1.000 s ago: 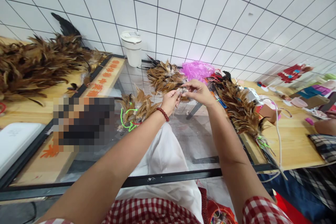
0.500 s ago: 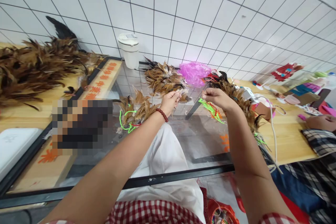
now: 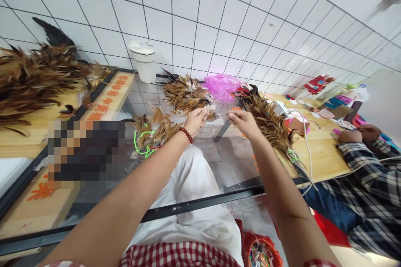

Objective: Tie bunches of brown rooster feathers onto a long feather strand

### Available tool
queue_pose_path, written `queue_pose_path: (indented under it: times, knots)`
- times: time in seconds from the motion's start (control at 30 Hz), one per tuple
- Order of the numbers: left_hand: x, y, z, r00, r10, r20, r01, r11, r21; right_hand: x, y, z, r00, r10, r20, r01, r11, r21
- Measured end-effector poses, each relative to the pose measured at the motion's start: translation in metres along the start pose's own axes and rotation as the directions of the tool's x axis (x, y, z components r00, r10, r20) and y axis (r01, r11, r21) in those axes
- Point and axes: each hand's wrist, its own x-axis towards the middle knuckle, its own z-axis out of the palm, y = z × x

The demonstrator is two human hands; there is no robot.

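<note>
My left hand (image 3: 196, 121), with a dark red bead bracelet (image 3: 186, 134) at the wrist, is closed in a pinch. Whatever its fingertips hold is too small to make out. Just beyond them lies a bunch of brown feathers (image 3: 180, 94). My right hand (image 3: 242, 120) is apart from the left, thumb and forefinger pressed together; I cannot make out anything between them. Beside it on the right runs a long feather bundle (image 3: 269, 119). Left of my left hand, another feather bunch (image 3: 158, 123) lies with a bright green cord (image 3: 136, 144) on the glass tabletop (image 3: 216, 162).
A white lidded bin (image 3: 144, 61) stands by the tiled wall, with a pink plastic bag (image 3: 222, 86) farther right. Large brown feathers (image 3: 28, 79) cover the left table. At right, another person's hands (image 3: 351, 135) work beside a white cable (image 3: 307, 146). An orange-red bag (image 3: 263, 250) sits below.
The view has turned right. My right hand's fingers have straightened somewhat, and the green and red cords that hung below it no longer show. My left hand keeps its pinch.
</note>
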Motion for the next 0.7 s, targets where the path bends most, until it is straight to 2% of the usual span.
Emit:
queue_pose_path:
  times: [0.07, 0.13, 0.27, 0.37, 0.5, 0.53, 0.6, 0.63, 0.7]
  knots:
    - [-0.001, 0.001, 0.000, 1.000, 0.005, 0.011, -0.005, 1.000, 0.008, 0.014, 0.001, 0.032, 0.991, 0.087, -0.104, -0.061, 0.970, 0.235]
    - [-0.002, 0.002, 0.000, 1.000, 0.023, 0.020, -0.023, 1.000, 0.016, 0.022, 0.001, 0.058, 0.978, 0.177, -0.113, -0.120, 0.911, 0.396]
    - [-0.003, -0.001, 0.001, 0.998, 0.036, 0.052, -0.037, 0.999, 0.030, 0.024, 0.002, 0.084, 0.976, 0.191, -0.102, -0.106, 0.833, 0.543]
    - [-0.003, -0.004, 0.002, 0.996, 0.014, 0.089, -0.019, 0.999, 0.047, 0.025, 0.003, 0.081, 0.983, 0.161, -0.092, -0.081, 0.821, 0.565]
    - [-0.002, -0.005, 0.002, 0.997, 0.009, 0.071, -0.014, 0.998, 0.060, 0.024, 0.013, 0.053, 0.984, 0.096, -0.149, -0.001, 0.846, 0.533]
    - [-0.002, -0.005, 0.001, 0.998, 0.008, 0.059, -0.012, 0.998, 0.062, 0.021, 0.016, 0.047, 0.992, 0.072, -0.103, -0.015, 0.883, 0.468]
    - [-0.001, -0.005, 0.001, 0.999, 0.010, 0.050, -0.013, 0.998, 0.067, 0.015, 0.019, 0.042, 0.995, 0.050, 0.085, -0.073, 0.955, 0.289]
    - [-0.001, -0.005, 0.001, 0.998, 0.011, 0.056, -0.015, 0.997, 0.072, 0.011, 0.018, 0.044, 0.991, 0.050, 0.126, -0.079, 0.968, 0.237]
    - [-0.001, -0.005, 0.001, 0.997, 0.014, 0.078, -0.020, 0.997, 0.078, 0.005, 0.014, 0.054, 0.998, 0.051, 0.043, -0.061, 0.958, 0.281]
